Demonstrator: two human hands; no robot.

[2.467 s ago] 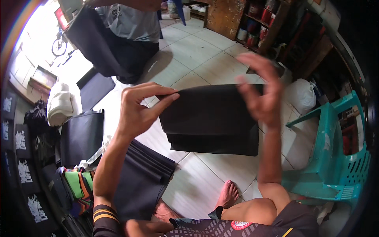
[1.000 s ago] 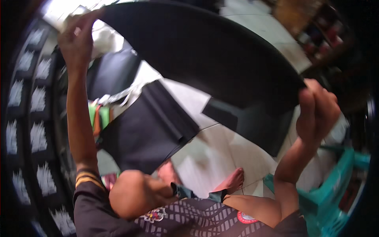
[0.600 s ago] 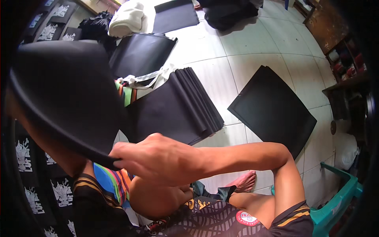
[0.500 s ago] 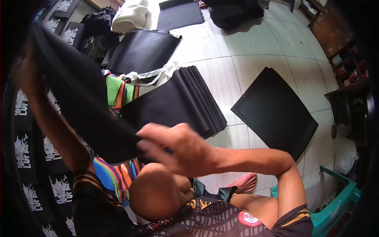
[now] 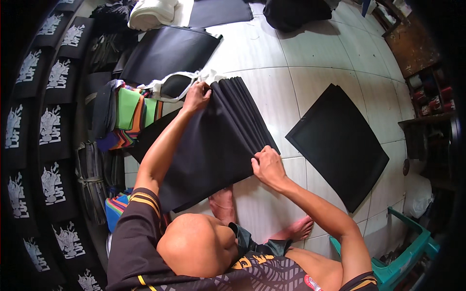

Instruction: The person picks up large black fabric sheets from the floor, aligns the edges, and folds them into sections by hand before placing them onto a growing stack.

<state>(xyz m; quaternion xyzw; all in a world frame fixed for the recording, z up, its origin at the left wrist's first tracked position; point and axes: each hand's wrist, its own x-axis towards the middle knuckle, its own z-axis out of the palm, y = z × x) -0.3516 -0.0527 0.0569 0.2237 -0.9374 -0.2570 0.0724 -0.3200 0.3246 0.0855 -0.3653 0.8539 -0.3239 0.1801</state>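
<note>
A large black fabric sheet (image 5: 194, 150) lies over a stack of black sheets (image 5: 245, 109), whose long edges are stepped side by side on the right. At the sheet's far corner, the bent fingers of my left hand (image 5: 196, 97) pinch its edge. My right hand (image 5: 269, 167) is closed on the near right corner, thumb and fingers together at the edge. The sheet's near end hangs loosely toward my knee. White straps (image 5: 167, 86) lie just beyond my left hand.
Folded coloured cloths (image 5: 128, 114) are piled left of the stack. Another black sheet pile (image 5: 342, 148) lies on the tiled floor at right. Printed black panels (image 5: 51, 128) line the left side. A green plastic chair (image 5: 407, 247) stands at lower right.
The black sheet, raised at the left and blurred before, now lies on the stack. My left hand came right and down to its far corner; my right hand moved right to its near corner.
</note>
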